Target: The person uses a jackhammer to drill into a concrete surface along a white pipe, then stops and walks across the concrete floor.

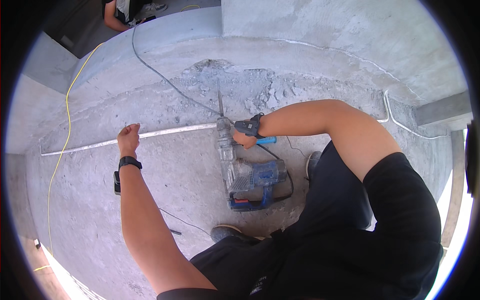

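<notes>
A blue-and-grey demolition hammer [255, 175] lies on its side on the dusty concrete floor. Its chisel bit [220, 103] points away from me toward broken concrete. My right hand [244, 139] is curled at the front of the tool, over the inner end of its blue side handle [266, 140]; the fingertips are largely hidden. My left hand [129, 139] is raised to the left, apart from the tool. Its fingers are drawn together in a pinch, and nothing shows in them. A grey power cable [172, 85] passes beneath my right hand.
Concrete rubble [272, 92] lies along the foot of the curved wall [175, 32]. A white pipe [175, 131] crosses the floor behind the tool. At left hangs a yellow cable [67, 110]. Another person [116, 17] is beyond the wall. My shoe [225, 232] stands near the tool.
</notes>
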`<state>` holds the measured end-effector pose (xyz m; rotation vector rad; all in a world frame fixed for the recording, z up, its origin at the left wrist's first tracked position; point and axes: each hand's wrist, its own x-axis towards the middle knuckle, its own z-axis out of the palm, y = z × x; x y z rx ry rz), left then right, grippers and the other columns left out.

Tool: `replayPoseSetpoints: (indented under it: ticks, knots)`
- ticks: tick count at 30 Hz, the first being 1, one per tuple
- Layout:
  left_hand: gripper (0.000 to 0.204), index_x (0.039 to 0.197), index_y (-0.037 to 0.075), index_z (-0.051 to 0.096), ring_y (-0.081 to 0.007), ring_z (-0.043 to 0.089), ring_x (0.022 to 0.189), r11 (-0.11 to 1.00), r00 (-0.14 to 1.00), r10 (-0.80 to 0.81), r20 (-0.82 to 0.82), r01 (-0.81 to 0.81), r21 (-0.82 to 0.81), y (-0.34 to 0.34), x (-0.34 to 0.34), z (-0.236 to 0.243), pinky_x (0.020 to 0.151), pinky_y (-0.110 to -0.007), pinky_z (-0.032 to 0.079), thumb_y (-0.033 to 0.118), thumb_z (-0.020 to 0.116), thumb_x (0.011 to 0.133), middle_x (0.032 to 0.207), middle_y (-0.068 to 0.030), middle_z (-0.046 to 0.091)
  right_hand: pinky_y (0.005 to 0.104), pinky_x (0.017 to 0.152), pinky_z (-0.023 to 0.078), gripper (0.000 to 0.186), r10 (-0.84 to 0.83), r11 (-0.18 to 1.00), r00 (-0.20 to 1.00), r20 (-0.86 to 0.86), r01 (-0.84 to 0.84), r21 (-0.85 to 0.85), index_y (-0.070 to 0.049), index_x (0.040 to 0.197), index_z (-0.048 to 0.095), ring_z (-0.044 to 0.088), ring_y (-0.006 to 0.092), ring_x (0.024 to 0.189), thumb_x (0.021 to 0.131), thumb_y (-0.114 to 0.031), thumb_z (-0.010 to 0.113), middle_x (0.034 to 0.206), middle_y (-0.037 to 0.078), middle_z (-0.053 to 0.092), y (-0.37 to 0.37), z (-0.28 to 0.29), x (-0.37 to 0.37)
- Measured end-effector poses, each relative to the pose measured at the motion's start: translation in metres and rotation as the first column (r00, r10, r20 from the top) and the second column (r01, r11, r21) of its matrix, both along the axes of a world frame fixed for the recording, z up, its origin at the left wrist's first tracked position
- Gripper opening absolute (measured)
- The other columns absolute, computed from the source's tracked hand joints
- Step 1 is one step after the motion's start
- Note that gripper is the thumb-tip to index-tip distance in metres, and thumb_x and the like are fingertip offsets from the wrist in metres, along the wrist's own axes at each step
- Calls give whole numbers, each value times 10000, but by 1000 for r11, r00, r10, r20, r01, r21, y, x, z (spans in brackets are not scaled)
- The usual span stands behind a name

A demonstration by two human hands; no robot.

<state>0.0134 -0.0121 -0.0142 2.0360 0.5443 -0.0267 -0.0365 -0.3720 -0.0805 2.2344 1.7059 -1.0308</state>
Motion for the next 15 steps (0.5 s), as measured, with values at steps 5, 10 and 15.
replayPoseSetpoints:
  ticks: [5, 10, 15]
  knots:
    - [203, 818, 73, 605, -50, 431, 481, 1000, 1000, -12, 6, 13, -29, 9, -2, -4, 420, -201, 338, 248, 635, 718, 584, 39, 493, 462, 536, 466, 298, 36, 999, 998, -43, -36, 17, 7, 689, 589, 584, 326, 614, 670, -289, 618, 653, 178, 586, 3, -7, 3]
    - [215, 838, 76, 601, -47, 432, 506, 1000, 999, 28, -22, -28, -3, 22, -15, 2, 432, -194, 332, 252, 633, 719, 601, 40, 489, 465, 532, 466, 297, 124, 990, 845, -520, -71, 122, 5, 689, 586, 584, 324, 611, 671, -290, 619, 650, 175, 585, 6, -53, 29]
    - [220, 843, 86, 605, -49, 427, 509, 999, 1000, -12, -15, 12, -35, -14, 2, 5, 443, -192, 333, 263, 634, 715, 607, 41, 485, 468, 527, 465, 297, 110, 991, -170, -979, 95, 95, 4, 689, 584, 583, 322, 609, 671, -291, 620, 646, 173, 584, -54, -107, 60]
